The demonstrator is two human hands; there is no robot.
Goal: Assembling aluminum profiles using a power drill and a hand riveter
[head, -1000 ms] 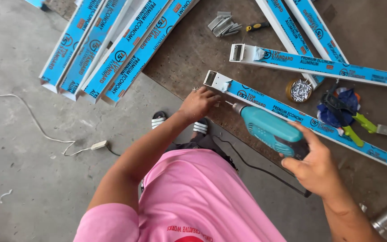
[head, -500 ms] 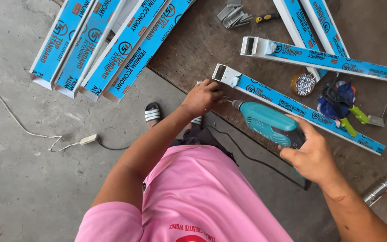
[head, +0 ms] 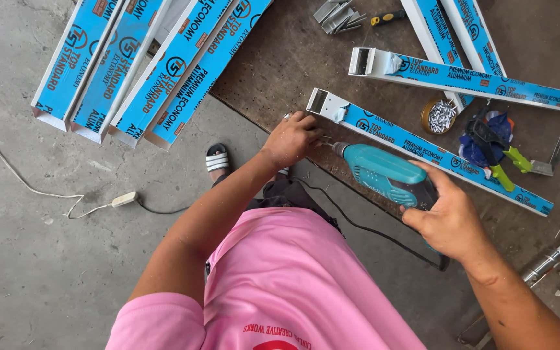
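We grip the teal drill (head: 387,174) in our right hand (head: 452,220); it looks hefty, best held by its body. Our left hand (head: 291,137), fingers curled at the bit, steadies the stiff, light-looking aluminium profile (head: 422,149) near its end.

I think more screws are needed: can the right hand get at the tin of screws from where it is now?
Probably not yet: the right hand grips the drill, and the blue-wrapped bar lies before the tin of screws.
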